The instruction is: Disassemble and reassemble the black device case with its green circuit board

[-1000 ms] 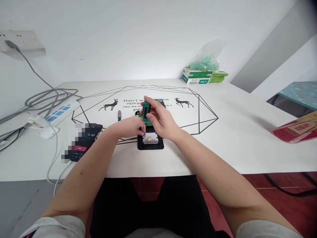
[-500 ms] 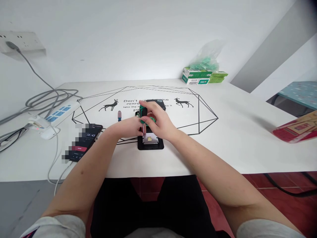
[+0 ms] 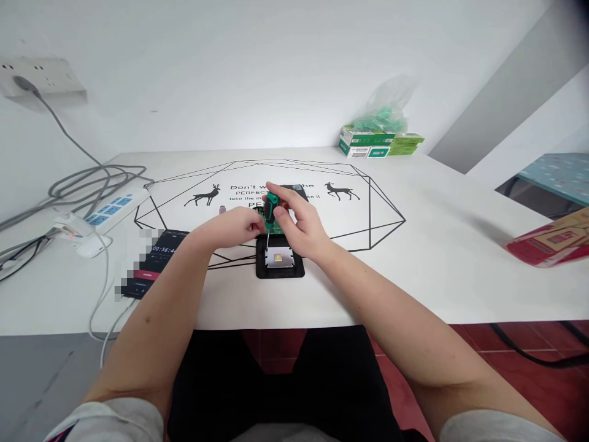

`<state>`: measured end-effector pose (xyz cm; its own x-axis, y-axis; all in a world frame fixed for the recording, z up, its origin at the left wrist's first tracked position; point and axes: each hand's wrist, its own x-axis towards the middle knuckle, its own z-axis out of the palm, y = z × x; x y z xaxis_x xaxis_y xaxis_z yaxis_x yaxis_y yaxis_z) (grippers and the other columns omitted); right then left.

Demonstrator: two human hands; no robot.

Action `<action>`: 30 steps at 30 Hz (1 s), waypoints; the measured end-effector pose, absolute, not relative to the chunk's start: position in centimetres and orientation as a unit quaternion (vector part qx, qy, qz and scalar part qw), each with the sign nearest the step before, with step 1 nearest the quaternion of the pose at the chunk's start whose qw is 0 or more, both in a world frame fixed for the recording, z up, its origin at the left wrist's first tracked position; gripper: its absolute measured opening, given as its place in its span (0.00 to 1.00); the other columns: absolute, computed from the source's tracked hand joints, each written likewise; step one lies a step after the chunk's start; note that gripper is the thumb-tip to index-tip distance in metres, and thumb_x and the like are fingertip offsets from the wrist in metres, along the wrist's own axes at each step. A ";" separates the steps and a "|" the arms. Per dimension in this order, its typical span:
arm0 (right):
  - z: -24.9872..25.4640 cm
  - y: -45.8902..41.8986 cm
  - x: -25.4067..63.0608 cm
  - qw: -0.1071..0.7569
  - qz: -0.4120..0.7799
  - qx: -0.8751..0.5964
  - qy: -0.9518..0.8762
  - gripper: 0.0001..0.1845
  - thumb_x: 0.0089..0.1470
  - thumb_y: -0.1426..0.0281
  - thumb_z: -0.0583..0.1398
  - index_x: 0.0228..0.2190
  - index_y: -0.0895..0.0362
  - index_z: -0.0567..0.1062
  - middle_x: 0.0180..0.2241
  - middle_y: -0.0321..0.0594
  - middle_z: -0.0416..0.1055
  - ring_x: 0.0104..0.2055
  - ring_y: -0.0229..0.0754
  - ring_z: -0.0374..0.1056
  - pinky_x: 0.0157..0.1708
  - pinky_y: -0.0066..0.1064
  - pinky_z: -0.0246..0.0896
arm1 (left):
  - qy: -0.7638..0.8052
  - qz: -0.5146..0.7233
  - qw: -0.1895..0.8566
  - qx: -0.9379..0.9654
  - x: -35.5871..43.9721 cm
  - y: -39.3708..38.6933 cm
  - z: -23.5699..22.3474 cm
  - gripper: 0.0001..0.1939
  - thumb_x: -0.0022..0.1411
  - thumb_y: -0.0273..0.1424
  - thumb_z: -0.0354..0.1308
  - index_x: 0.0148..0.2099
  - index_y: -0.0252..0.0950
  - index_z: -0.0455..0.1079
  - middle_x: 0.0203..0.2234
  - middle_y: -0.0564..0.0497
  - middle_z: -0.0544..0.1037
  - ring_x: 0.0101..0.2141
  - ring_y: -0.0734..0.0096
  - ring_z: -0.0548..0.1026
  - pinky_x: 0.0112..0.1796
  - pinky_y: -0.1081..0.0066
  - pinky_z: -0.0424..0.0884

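Note:
My right hand [image 3: 301,222] is wrapped around the green and black handle of a screwdriver [image 3: 270,210]. Its thin shaft points down, with the tip at the upper left corner of a silver metal plate [image 3: 279,257] with a small gold square. The plate lies in a black case [image 3: 280,274]. Behind the plate, a green circuit board [image 3: 276,229] shows partly under my hands. My left hand [image 3: 232,228] is beside the screwdriver on its left, fingers curled together; whether they hold anything is hidden. Another screwdriver handle [image 3: 223,209] peeks out behind my left hand.
A phone [image 3: 159,261] showing a timer lies left of my left forearm, cabled. A power strip [image 3: 113,209] and coiled cables are farther left. A dark flat part [image 3: 297,191] lies behind my right hand. Green boxes [image 3: 368,141] stand by the wall; a red package [image 3: 550,242] is at right.
My left hand has drawn back left from the screwdriver's shaft, which is now exposed. The screwdriver in my right hand has shifted slightly right. The second screwdriver's handle is more covered.

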<state>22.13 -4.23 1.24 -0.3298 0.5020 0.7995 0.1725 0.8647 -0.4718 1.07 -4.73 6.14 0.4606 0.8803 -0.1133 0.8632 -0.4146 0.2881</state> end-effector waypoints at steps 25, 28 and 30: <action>0.3 -4.0 21.4 0.629 0.301 -0.228 -0.680 0.20 0.62 0.53 0.71 0.44 0.46 0.68 0.57 0.39 0.81 0.43 0.43 0.81 0.49 0.47 0.77 | 0.642 -0.099 0.068 0.758 -0.8 -1.9 3.8 0.23 0.68 0.27 0.56 0.61 0.43 0.82 0.54 0.44 0.85 0.46 0.54 0.84 0.47 0.63 0.79; 0.6 -4.1 21.6 0.633 0.245 -0.232 -0.697 0.16 0.66 0.52 0.67 0.48 0.46 0.74 0.57 0.42 0.82 0.47 0.46 0.80 0.48 0.47 0.76 | 0.638 -0.108 0.063 0.760 -0.9 -1.7 3.5 0.22 0.69 0.27 0.56 0.60 0.44 0.82 0.55 0.44 0.84 0.46 0.55 0.83 0.48 0.63 0.78; 0.8 -4.2 21.8 0.626 0.215 -0.225 -0.715 0.14 0.70 0.54 0.63 0.50 0.47 0.77 0.57 0.44 0.82 0.51 0.47 0.78 0.46 0.45 0.75 | 0.639 -0.110 0.064 0.758 -1.0 -1.5 3.3 0.22 0.69 0.27 0.57 0.60 0.44 0.81 0.56 0.45 0.84 0.47 0.56 0.83 0.49 0.64 0.78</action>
